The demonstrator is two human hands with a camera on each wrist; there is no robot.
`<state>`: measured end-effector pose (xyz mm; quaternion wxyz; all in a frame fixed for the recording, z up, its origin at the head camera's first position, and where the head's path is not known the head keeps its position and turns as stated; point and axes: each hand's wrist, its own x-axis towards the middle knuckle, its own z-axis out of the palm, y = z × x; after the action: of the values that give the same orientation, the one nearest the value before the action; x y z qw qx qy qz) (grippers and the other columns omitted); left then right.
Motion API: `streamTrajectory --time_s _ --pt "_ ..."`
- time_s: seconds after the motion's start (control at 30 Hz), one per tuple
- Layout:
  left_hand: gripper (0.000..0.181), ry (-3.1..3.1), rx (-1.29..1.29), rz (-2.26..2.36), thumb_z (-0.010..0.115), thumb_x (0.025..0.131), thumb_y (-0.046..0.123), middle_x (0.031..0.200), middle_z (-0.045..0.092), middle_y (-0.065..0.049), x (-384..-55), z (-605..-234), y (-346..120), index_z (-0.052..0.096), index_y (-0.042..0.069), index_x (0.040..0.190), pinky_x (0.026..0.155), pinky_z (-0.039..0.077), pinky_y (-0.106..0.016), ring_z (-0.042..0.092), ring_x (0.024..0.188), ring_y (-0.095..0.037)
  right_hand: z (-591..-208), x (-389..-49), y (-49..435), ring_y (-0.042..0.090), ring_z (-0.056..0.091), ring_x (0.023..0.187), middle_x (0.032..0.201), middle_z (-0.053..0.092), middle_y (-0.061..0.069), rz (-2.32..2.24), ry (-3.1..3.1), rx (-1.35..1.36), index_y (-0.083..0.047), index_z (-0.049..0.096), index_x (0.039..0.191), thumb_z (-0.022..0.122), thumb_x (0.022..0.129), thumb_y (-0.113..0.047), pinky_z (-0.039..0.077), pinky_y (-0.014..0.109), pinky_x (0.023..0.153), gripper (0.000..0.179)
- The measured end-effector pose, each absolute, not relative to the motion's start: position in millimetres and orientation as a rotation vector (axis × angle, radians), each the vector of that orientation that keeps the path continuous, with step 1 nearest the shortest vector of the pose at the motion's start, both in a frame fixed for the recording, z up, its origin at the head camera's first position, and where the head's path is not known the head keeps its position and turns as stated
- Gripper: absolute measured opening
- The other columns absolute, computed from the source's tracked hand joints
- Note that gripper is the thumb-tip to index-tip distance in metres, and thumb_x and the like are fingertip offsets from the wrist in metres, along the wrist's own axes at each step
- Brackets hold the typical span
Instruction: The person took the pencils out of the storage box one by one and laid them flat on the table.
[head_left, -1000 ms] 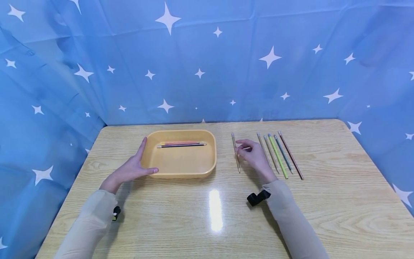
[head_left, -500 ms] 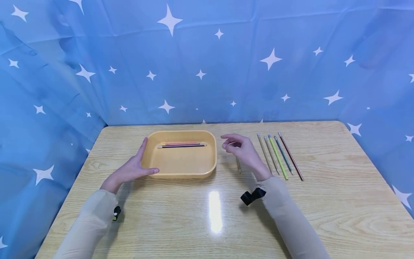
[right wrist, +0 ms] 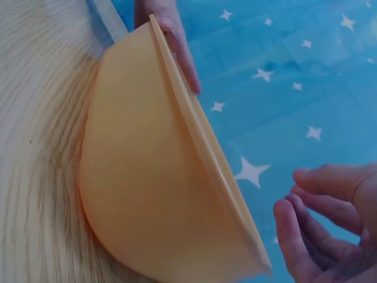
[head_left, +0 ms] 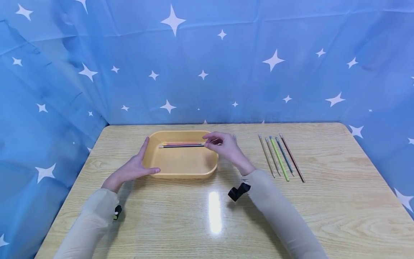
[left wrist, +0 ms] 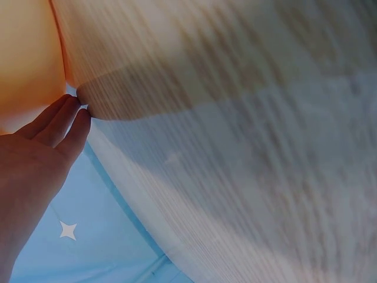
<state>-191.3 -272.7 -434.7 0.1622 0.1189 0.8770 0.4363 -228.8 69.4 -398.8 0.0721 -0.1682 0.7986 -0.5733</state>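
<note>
In the head view my left hand (head_left: 132,168) is at the left end of the yellow tray (head_left: 181,176), thumb along the front rim. Its straight fingers (left wrist: 73,138) lie against the tray's outer wall in the left wrist view. My right hand (head_left: 223,145) hovers above the tray's right rim, fingers loosely bent and thumb apart. Nothing shows between its fingers (right wrist: 288,236) in the right wrist view. Inside the tray lie a black pencil (head_left: 182,146) and a pink pencil (head_left: 181,144), side by side. The black one's right end meets the fingertips in the head view.
To the right on the wooden table (head_left: 174,223) lie several pencils in a slanted row, including a light green one (head_left: 280,158) and a dark red one (head_left: 292,158). Another pencil's tip (head_left: 235,137) shows behind my right hand. A blue star-patterned cloth (head_left: 207,54) hangs behind.
My right hand has moved left from the single pencil on the table to over the tray's right rim; that pencil stays on the table. The left hand keeps its place.
</note>
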Motion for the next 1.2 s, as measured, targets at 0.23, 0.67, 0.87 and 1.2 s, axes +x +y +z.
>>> streamTrajectory --time_s 0.23,0.67,0.87,1.2 --pt "0.122 2.498 0.332 1.252 0.078 0.082 0.033 0.157 -0.006 -0.024 -193 -436 -273 -0.021 0.014 0.151 0.11 0.02 -0.056 0.02 0.139 -0.043 -404 -235 49 0.026 0.064 0.089 0.095 0.069 0.012 -1.702 2.368 -0.603 0.002 0.068 0.112 0.069 0.088 -0.003 0.051 0.034 0.081 0.025" --pt "0.123 2.505 0.321 1.242 0.078 0.081 0.033 0.158 -0.007 -0.023 -193 -437 -273 -0.021 0.015 0.152 0.111 0.018 -0.056 0.017 0.14 -0.043 -417 -246 15 0.024 0.063 0.09 0.101 0.067 0.02 -1.618 2.355 -0.654 0.008 0.066 0.111 0.07 0.085 0.0 0.051 0.027 0.082 0.027" --pt "0.123 2.501 0.327 1.251 0.078 0.082 0.034 0.158 -0.006 -0.022 -194 -437 -272 -0.021 0.016 0.152 0.111 0.017 -0.055 0.016 0.14 -0.043 -421 -247 8 0.023 0.062 0.095 0.107 0.067 0.016 -1.549 2.355 -0.609 0.006 0.066 0.114 0.07 0.087 -0.005 0.049 0.029 0.085 0.029" --pt "0.122 2.499 0.326 1.256 0.078 0.082 0.033 0.158 -0.003 -0.025 -194 -437 -274 -0.021 0.018 0.152 0.11 0.019 -0.056 0.02 0.139 -0.043 -426 -252 -1 0.026 0.056 0.113 0.121 0.063 0.012 -1.338 2.405 -0.545 -0.002 0.065 0.12 0.07 0.088 -0.015 0.043 0.037 0.098 0.035"
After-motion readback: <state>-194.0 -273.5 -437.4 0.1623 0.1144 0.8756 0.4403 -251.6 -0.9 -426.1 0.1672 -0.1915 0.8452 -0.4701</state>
